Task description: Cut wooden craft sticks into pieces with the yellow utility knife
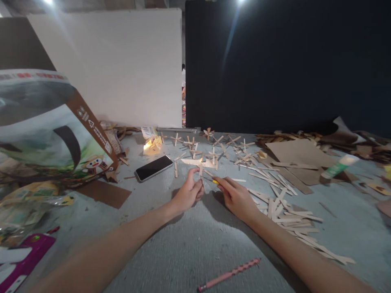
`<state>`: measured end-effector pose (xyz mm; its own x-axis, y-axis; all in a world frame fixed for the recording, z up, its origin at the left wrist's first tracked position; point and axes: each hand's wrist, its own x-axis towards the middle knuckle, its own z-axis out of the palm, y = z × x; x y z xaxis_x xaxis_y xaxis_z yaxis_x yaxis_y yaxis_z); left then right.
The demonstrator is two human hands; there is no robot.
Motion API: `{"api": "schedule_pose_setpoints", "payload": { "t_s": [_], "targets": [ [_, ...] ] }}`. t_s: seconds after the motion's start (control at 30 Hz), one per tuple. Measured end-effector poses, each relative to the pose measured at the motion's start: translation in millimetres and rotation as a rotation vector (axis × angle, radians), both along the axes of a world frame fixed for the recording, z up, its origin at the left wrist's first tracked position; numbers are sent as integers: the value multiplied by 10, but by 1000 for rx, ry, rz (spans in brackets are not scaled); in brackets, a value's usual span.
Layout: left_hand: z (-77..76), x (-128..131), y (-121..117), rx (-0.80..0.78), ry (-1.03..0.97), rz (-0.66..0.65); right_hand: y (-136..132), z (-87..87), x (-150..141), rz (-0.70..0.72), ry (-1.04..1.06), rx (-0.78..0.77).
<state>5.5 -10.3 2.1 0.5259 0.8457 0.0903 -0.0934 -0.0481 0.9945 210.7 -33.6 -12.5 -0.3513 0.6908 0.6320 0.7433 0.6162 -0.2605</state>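
My left hand (189, 190) is closed, its thumb and fingers pinching a short upright wooden craft stick (200, 170). Just to the right, my right hand (236, 197) grips a slim tool with a yellow handle (215, 182). Its thin dark tip points at the stick; I cannot tell whether it touches, nor the tool's exact kind. Beyond both hands stand several small crossed-stick pieces (194, 150), and a pale flat strip (198, 162) lies behind the left fingers. Loose craft sticks (284, 211) spread in a heap beside my right forearm.
A phone (154, 168) lies left of my hands, with a glowing yellow packet (152, 145) behind it. A pink pencil (229, 274) rests near the front. Cardboard (296, 156) and a glue stick (339, 166) are right; a large printed bag (51, 130) and a purple object (26, 260) are left.
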Motion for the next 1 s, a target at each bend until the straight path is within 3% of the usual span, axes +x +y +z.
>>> {"api": "schedule_pose_setpoints", "payload": {
  "t_s": [0.37, 0.6, 1.0],
  "targets": [
    [-15, -2, 15, -25, -45, 24, 3, -21, 16, 31, 7, -16],
    [-31, -1, 94, -113, -127, 235, -1, -14, 7, 0, 60, 3],
    [-28, 1, 49, -35, -27, 86, 28, -14, -8, 54, 110, 11]
  ]
}}
